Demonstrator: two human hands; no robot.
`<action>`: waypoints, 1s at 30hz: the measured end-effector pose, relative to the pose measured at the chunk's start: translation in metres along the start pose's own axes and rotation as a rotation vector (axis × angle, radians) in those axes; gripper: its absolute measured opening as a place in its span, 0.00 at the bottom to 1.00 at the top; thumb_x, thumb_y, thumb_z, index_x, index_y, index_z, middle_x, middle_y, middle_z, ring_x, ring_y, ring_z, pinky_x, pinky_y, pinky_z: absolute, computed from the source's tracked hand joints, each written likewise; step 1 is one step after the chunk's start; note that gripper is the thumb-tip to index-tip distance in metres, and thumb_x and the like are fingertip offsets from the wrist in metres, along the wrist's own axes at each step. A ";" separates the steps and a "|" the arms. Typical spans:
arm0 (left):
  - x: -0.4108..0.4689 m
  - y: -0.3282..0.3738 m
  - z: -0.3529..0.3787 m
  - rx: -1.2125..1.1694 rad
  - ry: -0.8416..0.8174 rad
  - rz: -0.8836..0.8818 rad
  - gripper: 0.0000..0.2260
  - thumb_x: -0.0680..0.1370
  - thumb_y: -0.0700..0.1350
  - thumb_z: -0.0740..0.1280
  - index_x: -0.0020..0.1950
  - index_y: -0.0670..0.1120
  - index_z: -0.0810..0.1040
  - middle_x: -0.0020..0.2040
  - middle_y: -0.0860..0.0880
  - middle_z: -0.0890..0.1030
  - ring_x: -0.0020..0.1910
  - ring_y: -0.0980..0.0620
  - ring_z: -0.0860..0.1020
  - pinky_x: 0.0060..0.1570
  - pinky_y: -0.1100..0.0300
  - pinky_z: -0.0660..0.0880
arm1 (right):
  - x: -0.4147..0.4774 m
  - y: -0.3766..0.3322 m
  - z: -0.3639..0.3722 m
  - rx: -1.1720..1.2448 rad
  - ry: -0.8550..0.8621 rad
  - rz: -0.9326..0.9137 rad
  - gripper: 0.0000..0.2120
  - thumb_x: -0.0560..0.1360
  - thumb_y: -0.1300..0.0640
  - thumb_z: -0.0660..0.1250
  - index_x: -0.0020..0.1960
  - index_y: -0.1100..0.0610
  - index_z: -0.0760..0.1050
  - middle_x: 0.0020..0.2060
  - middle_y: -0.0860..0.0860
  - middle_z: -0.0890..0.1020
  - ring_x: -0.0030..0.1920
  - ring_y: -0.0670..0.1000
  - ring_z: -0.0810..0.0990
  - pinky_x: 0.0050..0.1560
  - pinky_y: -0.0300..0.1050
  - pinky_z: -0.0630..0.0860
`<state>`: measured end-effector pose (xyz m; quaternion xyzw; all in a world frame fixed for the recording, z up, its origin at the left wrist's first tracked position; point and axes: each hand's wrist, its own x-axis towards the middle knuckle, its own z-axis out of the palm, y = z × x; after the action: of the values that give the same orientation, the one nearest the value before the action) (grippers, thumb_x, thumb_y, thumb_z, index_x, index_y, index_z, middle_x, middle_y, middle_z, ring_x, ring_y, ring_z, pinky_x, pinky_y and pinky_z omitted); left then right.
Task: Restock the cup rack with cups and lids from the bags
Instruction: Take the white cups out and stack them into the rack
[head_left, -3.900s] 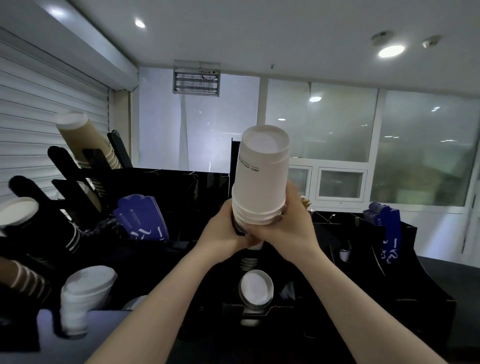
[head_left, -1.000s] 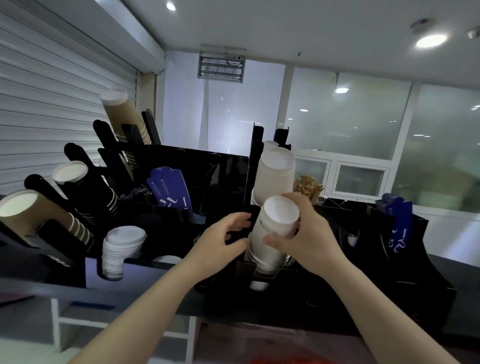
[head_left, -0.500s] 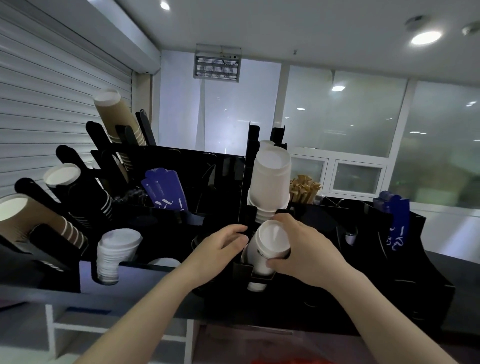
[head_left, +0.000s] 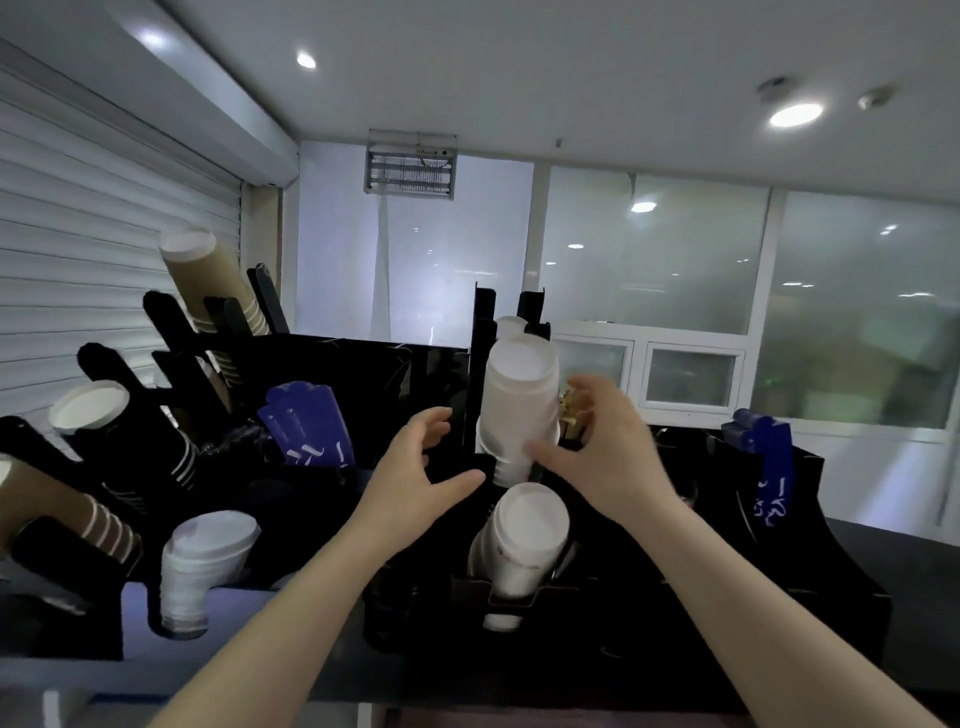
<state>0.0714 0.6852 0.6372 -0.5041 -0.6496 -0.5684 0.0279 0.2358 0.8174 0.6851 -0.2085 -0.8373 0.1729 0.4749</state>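
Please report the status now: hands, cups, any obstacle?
Left hand open, right hand open beside upper cup stack. Lower cup stack sits in rack slot. No obstacle seen.

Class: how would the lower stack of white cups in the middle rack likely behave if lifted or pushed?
The lower white cup stack looks like nested thin cups, so it is probably light. It leans in the black rack slot, so a sideways push would likely rock it, not roll it. Hard squeezing might dent it.
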 end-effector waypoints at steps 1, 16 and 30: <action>0.011 0.001 0.001 0.021 -0.083 -0.042 0.36 0.69 0.47 0.76 0.72 0.53 0.63 0.66 0.58 0.69 0.66 0.61 0.67 0.66 0.62 0.65 | 0.008 -0.001 0.004 0.000 -0.081 0.014 0.36 0.61 0.46 0.78 0.64 0.47 0.67 0.53 0.43 0.74 0.52 0.44 0.73 0.50 0.41 0.70; 0.057 -0.025 0.012 -0.168 -0.376 -0.169 0.28 0.60 0.43 0.70 0.61 0.51 0.76 0.53 0.52 0.83 0.54 0.55 0.80 0.55 0.59 0.75 | 0.042 0.026 0.033 0.221 -0.406 0.121 0.27 0.54 0.51 0.82 0.51 0.49 0.79 0.45 0.45 0.85 0.50 0.45 0.82 0.57 0.51 0.77; 0.049 0.009 0.004 -0.371 -0.447 -0.194 0.27 0.73 0.33 0.69 0.70 0.49 0.68 0.57 0.42 0.81 0.58 0.48 0.79 0.60 0.57 0.74 | 0.037 0.011 0.016 0.472 -0.418 0.112 0.20 0.63 0.62 0.80 0.51 0.52 0.79 0.46 0.47 0.85 0.49 0.45 0.82 0.53 0.44 0.79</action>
<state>0.0561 0.7172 0.6718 -0.5488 -0.5700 -0.5522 -0.2627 0.2070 0.8440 0.6984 -0.0983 -0.8408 0.4271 0.3178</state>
